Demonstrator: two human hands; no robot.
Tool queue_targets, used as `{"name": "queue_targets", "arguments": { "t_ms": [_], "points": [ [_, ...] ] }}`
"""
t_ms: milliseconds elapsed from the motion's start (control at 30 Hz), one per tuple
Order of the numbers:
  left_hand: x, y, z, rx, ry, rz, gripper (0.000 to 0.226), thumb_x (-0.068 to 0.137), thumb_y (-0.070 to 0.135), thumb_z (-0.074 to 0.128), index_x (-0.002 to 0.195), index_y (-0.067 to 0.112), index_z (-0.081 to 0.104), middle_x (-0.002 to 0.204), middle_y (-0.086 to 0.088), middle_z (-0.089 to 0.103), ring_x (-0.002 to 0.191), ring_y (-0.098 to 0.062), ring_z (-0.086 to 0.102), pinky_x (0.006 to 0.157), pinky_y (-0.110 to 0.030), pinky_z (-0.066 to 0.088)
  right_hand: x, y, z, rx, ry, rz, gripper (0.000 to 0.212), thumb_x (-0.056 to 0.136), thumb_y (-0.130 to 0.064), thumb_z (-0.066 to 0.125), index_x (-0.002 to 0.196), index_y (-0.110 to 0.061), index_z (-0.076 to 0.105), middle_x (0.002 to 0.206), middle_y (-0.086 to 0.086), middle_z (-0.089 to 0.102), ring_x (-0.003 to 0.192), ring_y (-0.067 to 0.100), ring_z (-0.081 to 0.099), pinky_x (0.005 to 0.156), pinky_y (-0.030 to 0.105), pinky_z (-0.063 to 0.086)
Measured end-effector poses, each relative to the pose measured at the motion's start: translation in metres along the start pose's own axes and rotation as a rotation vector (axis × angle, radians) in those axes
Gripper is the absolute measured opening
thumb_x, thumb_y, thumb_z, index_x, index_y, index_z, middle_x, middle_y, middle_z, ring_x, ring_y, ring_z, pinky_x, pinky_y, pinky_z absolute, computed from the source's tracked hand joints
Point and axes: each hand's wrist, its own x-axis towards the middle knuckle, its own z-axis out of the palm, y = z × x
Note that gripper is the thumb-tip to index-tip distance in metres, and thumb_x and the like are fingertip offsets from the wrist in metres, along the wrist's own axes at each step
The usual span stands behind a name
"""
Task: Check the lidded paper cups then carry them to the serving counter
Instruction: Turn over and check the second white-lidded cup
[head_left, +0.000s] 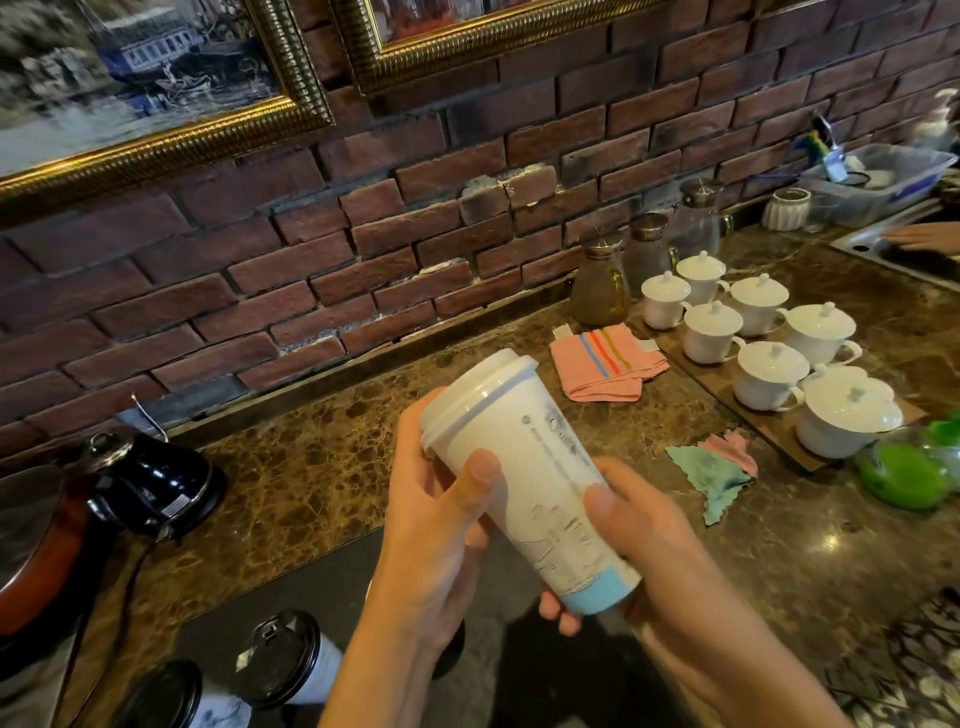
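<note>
I hold a tall white paper cup (535, 467) with a white lid and a light blue base, tilted so the lid points up and to the left. My left hand (436, 525) grips its upper part near the lid, thumb across the side. My right hand (639, 540) holds the lower part, fingers wrapped under the blue base. Two more paper cups with black lids (283, 657) (166, 696) stand at the bottom left on a dark mat (353, 577).
On the brown marble counter (311, 483) lie a pink striped cloth (605, 361) and small teal and pink cloths (717, 470). Several lidded white teacups (769, 374) sit on a wooden tray at right, with glass jugs (600, 283) behind. A black kettle (150, 483) stands left; another person's hand (922, 239) reaches over the sink.
</note>
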Motion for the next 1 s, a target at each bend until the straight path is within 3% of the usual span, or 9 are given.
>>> {"name": "queue_targets", "arguments": {
  "t_ms": [67, 167, 267, 367, 467, 567, 700, 833, 1000],
  "points": [
    [-0.001, -0.002, -0.001, 0.016, 0.001, -0.006, 0.074, 0.052, 0.048, 0.095, 0.117, 0.032, 0.062, 0.114, -0.01, 0.067, 0.102, -0.029, 0.068, 0.073, -0.041, 0.059, 0.002, 0.003, -0.002, 0.216, -0.104, 0.093, 0.061, 0.062, -0.058, 0.084, 0.109, -0.022, 0.07, 0.099, 0.023, 0.071, 0.06, 0.033, 0.067, 0.048, 0.033, 0.057],
    [-0.001, -0.004, -0.003, 0.042, 0.011, 0.004, 0.071, 0.054, 0.048, 0.094, 0.116, 0.034, 0.063, 0.115, -0.009, 0.068, 0.104, -0.03, 0.067, 0.075, -0.043, 0.059, 0.007, 0.009, -0.007, 0.269, -0.145, 0.111, 0.06, 0.065, -0.057, 0.083, 0.109, -0.018, 0.071, 0.099, 0.026, 0.068, 0.06, 0.033, 0.065, 0.049, 0.034, 0.058],
    [0.001, -0.007, -0.007, 0.105, 0.048, 0.034, 0.07, 0.055, 0.046, 0.094, 0.117, 0.034, 0.063, 0.119, -0.008, 0.066, 0.109, -0.032, 0.065, 0.082, -0.045, 0.059, 0.014, 0.01, -0.009, -0.013, 0.027, 0.029, 0.048, 0.08, -0.056, 0.064, 0.11, -0.019, 0.069, 0.101, 0.011, 0.075, 0.077, 0.028, 0.073, 0.059, 0.03, 0.06],
    [0.002, -0.015, -0.009, 0.242, 0.09, 0.099, 0.068, 0.061, 0.035, 0.094, 0.12, 0.033, 0.061, 0.122, -0.003, 0.065, 0.11, -0.027, 0.067, 0.08, -0.037, 0.06, 0.025, 0.008, -0.013, -0.382, 0.186, -0.145, 0.041, 0.083, -0.054, 0.053, 0.114, -0.03, 0.064, 0.102, -0.013, 0.073, 0.091, 0.0, 0.07, 0.068, 0.015, 0.056],
    [0.003, -0.031, -0.011, 0.456, 0.138, 0.172, 0.071, 0.068, 0.02, 0.089, 0.127, 0.039, 0.054, 0.13, 0.011, 0.061, 0.119, -0.014, 0.062, 0.089, -0.036, 0.059, 0.038, 0.005, -0.016, -0.439, 0.196, -0.207, 0.052, 0.086, -0.059, 0.049, 0.129, -0.03, 0.058, 0.115, -0.018, 0.068, 0.102, -0.006, 0.066, 0.074, 0.013, 0.055],
    [0.007, -0.048, -0.013, 0.62, 0.171, 0.195, 0.101, 0.063, 0.02, 0.095, 0.139, 0.051, 0.036, 0.14, 0.022, 0.048, 0.13, 0.0, 0.049, 0.105, -0.028, 0.048, 0.052, 0.008, -0.016, -0.426, 0.162, -0.202, 0.05, 0.086, -0.06, 0.044, 0.129, -0.036, 0.056, 0.117, -0.022, 0.066, 0.104, -0.011, 0.063, 0.078, 0.01, 0.054],
    [0.014, -0.071, -0.02, 0.635, 0.217, 0.074, 0.12, 0.06, 0.017, 0.096, 0.147, 0.051, 0.021, 0.141, 0.027, 0.046, 0.133, 0.004, 0.045, 0.11, -0.026, 0.04, 0.069, 0.024, -0.021, -0.423, 0.157, -0.175, 0.028, 0.085, -0.053, 0.05, 0.11, -0.045, 0.059, 0.106, -0.028, 0.07, 0.102, -0.01, 0.065, 0.082, 0.014, 0.055],
    [0.016, -0.104, -0.038, 0.643, 0.235, 0.021, 0.09, 0.063, 0.02, 0.094, 0.134, 0.044, 0.046, 0.124, 0.035, 0.06, 0.12, 0.009, 0.056, 0.102, -0.027, 0.047, 0.082, 0.052, -0.039, -0.376, 0.157, -0.129, 0.029, 0.098, -0.032, 0.055, 0.126, -0.036, 0.059, 0.121, -0.016, 0.07, 0.114, 0.001, 0.064, 0.102, 0.031, 0.052],
    [0.009, -0.133, -0.064, 0.581, 0.175, -0.122, 0.089, 0.063, 0.049, 0.088, 0.14, 0.04, 0.047, 0.144, 0.009, 0.055, 0.132, -0.004, 0.052, 0.112, -0.036, 0.043, 0.095, 0.091, -0.066, -0.312, 0.169, -0.058, 0.044, 0.091, -0.043, 0.059, 0.132, -0.027, 0.06, 0.129, -0.006, 0.069, 0.122, 0.013, 0.063, 0.11, 0.048, 0.045]
  ]
}}
